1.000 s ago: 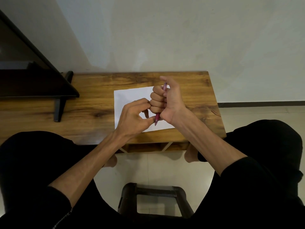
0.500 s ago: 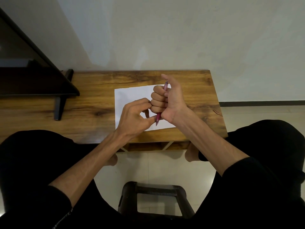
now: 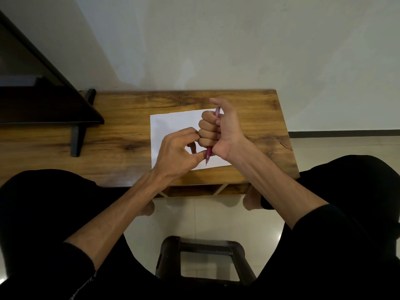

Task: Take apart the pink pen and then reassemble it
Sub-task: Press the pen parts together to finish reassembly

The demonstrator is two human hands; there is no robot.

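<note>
The pink pen (image 3: 209,154) stands nearly upright above a white sheet of paper (image 3: 168,124), tip pointing down toward me. My right hand (image 3: 218,128) grips its barrel in a fist, thumb raised; only the pen's top end and its lower tip section show. My left hand (image 3: 175,154) sits just left of it, with thumb and fingers pinching the pen's lower tip section. The middle of the pen is hidden inside my right fist.
The paper lies on a wooden table (image 3: 121,135). A dark monitor on a black stand (image 3: 75,139) fills the table's left side. A dark stool (image 3: 203,260) stands on the tiled floor between my knees. A pale wall rises behind the table.
Both hands stay in nearly the same place around the pen. My left fingers have shifted slightly on the tip section.
</note>
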